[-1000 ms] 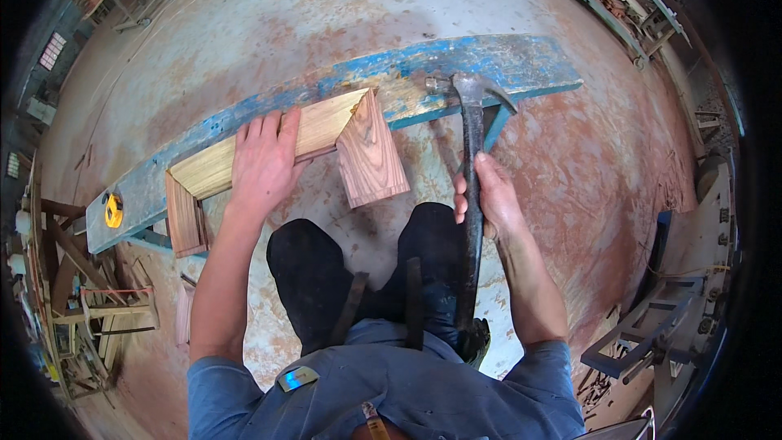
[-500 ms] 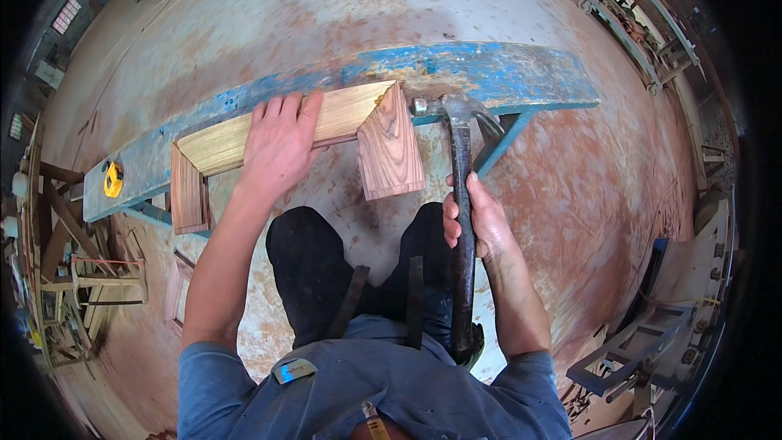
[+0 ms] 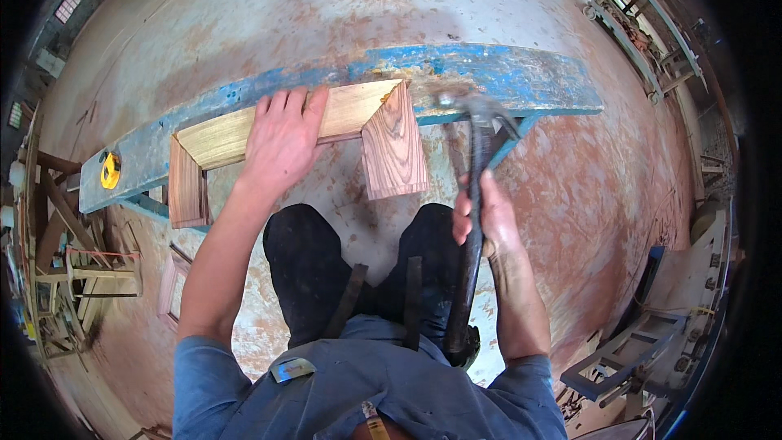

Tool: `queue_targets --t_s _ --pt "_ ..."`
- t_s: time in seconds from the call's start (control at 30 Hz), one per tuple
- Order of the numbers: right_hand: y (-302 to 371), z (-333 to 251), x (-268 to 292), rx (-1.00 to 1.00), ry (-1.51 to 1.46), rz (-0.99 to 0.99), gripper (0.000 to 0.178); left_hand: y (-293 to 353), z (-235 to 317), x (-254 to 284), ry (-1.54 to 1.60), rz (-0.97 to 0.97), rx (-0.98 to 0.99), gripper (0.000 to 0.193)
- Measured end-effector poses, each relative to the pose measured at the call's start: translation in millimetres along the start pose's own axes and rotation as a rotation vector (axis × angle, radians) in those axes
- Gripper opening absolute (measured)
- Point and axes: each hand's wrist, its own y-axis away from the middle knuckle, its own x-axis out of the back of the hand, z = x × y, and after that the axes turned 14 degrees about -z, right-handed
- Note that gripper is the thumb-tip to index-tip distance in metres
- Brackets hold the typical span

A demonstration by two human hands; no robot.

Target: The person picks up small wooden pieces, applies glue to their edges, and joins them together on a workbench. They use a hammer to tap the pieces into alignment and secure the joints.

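Observation:
A three-sided wooden frame (image 3: 224,137), a pale long piece with a darker grained short piece mitred at each end, rests on the blue bench, its short ends pointing back at me. My left hand (image 3: 283,137) lies over the middle of the long piece, fingers curled past the far edge, gripping it. In my right hand (image 3: 498,216) is a claw hammer (image 3: 476,155), fingers wrapped round its dark handle. The hammer's head, blurred by motion, hangs just right of the frame's right corner, apart from the wood.
The worn blue bench (image 3: 505,69) runs across in front of my knees. A yellow tape measure (image 3: 110,170) lies on its left end. Wooden racks and stools (image 3: 102,273) stand at the left; a metal machine frame (image 3: 627,354) is at the lower right. Wheeled carts (image 3: 643,57) are at the far right.
The hammer and my right hand have swung a little to the right, away from the frame's corner. My left hand keeps its place on the wood.

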Motion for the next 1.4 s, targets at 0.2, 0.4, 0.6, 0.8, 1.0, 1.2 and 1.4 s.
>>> queue_targets --t_s 0.2,0.4,0.6,0.8,1.0,1.2,1.4 --pt "1.1 0.4 -7.2 -0.112 0.027 -0.090 0.040 2.0 -2.5 -2.2 -0.022 0.008 0.005 0.079" --pt "-2.3 -10.2 4.3 -0.042 0.018 -0.016 0.044 1.4 -1.4 0.2 -0.007 0.003 0.000 0.079" --pt "-2.0 -1.5 -9.6 -0.106 0.075 -0.085 0.044 0.8 -0.5 -0.2 -0.008 0.002 -0.004 0.079" --pt "1.3 -11.3 -0.1 -0.068 0.058 -0.013 0.043 1.2 -1.4 -0.2 -0.020 0.016 -0.004 0.079" --pt "-2.0 -3.4 -5.1 -0.131 0.084 -0.113 0.042 0.1 -0.3 -0.9 -0.013 0.004 -0.003 0.079" --pt "-2.3 -10.0 -8.0 -0.106 0.049 -0.036 0.043 1.6 -1.0 1.5 0.005 -0.001 0.002 0.080" --pt "-3.8 -6.2 -13.9 -0.142 0.093 -0.066 0.040 0.8 -2.2 0.2 0.012 -0.003 -0.003 0.080"
